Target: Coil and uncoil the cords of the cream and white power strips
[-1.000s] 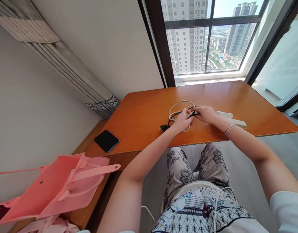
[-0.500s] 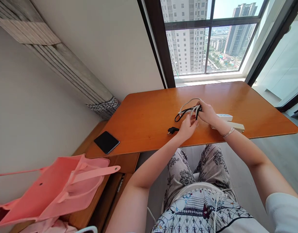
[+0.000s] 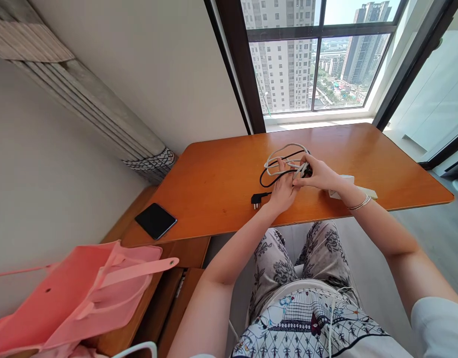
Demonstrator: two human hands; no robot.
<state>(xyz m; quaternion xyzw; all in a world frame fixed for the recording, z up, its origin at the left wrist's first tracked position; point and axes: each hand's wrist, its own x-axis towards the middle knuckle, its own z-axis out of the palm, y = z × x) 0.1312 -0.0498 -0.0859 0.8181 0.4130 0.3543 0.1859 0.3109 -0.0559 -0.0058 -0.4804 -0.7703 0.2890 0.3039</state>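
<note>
Black and white cables [image 3: 270,164] lie in loose loops just above the wooden table. My right hand [image 3: 318,173] is closed on the bundled cables, thumb and fingers pinching them at the right end of the loops. Beside it, my left hand [image 3: 283,191] has its fingers stretched out and apart among the loops, touching the cables. A black plug [image 3: 256,199] on its cord rests on the table left of my left hand. White blocks, perhaps adapters [image 3: 335,194], lie partly hidden behind my right wrist.
The wooden table [image 3: 221,184] reaches to the window. A black phone or tablet [image 3: 155,221] lies at its left end. A pink open bag [image 3: 83,293] stands on the lower wooden furniture at left. A grey curtain [image 3: 113,124] hangs beside the wall.
My left hand has gone from pinching the cables to stretched fingers among them. The loops have spread wider to the left, and the plug has turned, its prongs now toward me.
</note>
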